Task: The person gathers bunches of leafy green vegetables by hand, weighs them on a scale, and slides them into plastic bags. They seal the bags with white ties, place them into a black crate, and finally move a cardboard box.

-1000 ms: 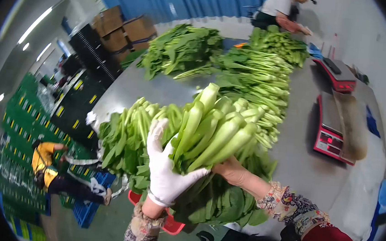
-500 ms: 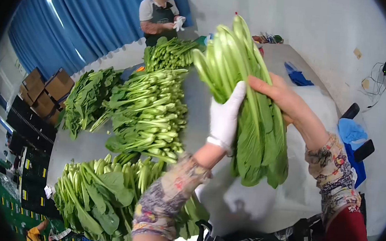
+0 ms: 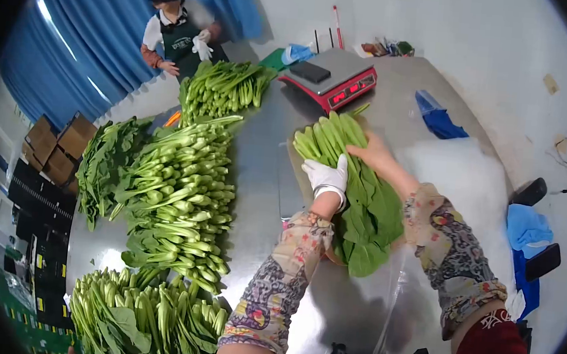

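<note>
- Green leafy bunch, one: thick pale stalks pointing away from the wearer, broad leaves drooping toward the near side; held between both hands, over the right part of the worktop.
- Left hand: white glove; part-curled against the left side of the stalks, its grip as wide as the bunch allows, some fingers hidden.
- Right hand: bare; bent over the right side of the same bunch, fingertips on the stalks, underside out of sight.
- Brown-edged object, one: mostly covered by the bunch; kind cannot be told, nor whether the two touch.
- Scale, red and silver, lit digits: beyond the stalk ends; dark flat device lying on it.
- Long heap of like greens: left of the bunch, well apart, stalk ends facing right.
- Near heap of like greens: lower left.
- Co-worker, dark apron: far side.
- Step in hand, as judged: two-handed support and alignment of the bunch.
- Next move, as judged: calls for level, even pressure from both sides, stalks together, loose leaves supported.
</note>
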Action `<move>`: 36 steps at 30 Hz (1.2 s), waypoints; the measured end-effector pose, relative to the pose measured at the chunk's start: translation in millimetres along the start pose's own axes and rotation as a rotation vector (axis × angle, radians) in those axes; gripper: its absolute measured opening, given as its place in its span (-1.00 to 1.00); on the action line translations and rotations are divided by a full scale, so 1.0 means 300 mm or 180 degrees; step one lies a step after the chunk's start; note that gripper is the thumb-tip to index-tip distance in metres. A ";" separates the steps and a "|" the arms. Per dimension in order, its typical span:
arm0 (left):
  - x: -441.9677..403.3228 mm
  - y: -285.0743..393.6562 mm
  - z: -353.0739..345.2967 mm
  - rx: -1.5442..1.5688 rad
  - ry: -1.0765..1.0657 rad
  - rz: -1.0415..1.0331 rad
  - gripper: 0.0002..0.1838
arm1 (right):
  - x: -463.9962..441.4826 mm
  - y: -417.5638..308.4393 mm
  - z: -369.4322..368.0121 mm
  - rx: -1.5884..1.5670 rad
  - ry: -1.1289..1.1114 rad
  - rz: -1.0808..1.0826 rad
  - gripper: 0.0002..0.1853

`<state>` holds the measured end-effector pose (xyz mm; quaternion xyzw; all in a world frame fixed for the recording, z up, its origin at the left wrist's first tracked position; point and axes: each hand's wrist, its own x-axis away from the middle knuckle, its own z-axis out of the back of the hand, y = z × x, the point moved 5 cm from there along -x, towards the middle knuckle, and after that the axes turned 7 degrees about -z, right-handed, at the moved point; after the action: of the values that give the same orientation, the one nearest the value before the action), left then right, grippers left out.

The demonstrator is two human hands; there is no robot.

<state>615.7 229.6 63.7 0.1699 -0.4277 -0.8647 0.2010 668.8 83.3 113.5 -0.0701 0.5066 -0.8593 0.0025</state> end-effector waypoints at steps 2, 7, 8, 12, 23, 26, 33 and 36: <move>-0.005 -0.005 0.013 0.0178 -0.0213 -0.0078 0.17 | -0.017 0.005 0.031 -0.0288 -0.0085 -0.0058 -0.33; 0.098 0.010 0.220 0.1398 -0.0708 -0.0034 -0.19 | 0.189 -0.270 0.313 0.0397 0.0574 0.1099 -0.33; 0.131 -0.017 0.262 0.1728 -0.0671 0.0136 -0.34 | 0.242 -0.301 0.357 0.0060 0.0403 0.1360 -0.35; 0.363 -0.118 0.507 0.2834 -0.0578 -0.0017 -0.42 | 0.586 -0.469 0.387 -0.1154 -0.0413 0.1388 -0.43; 0.896 -0.482 1.035 0.2146 0.0503 0.0535 -0.65 | 1.140 0.089 -0.576 -0.2032 -0.1698 -0.0844 -0.42; 0.897 -0.424 1.094 0.1647 0.0459 0.0129 -0.64 | 1.347 0.223 -0.880 -0.0399 -0.2402 -0.0569 -0.17; 0.900 -0.393 1.020 0.1362 -0.0520 0.0119 -0.54 | 1.343 -0.025 -0.816 0.1190 -0.3406 0.0495 -0.53; 0.848 -0.420 0.986 0.1726 -0.0592 0.0260 -0.56 | 1.142 -0.166 -0.531 0.0394 -0.1800 0.1257 -0.71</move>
<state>233.2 372.4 101.5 0.1201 -0.6664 -0.7219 0.1428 313.2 220.5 121.3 -0.2057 0.4366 -0.8179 0.3133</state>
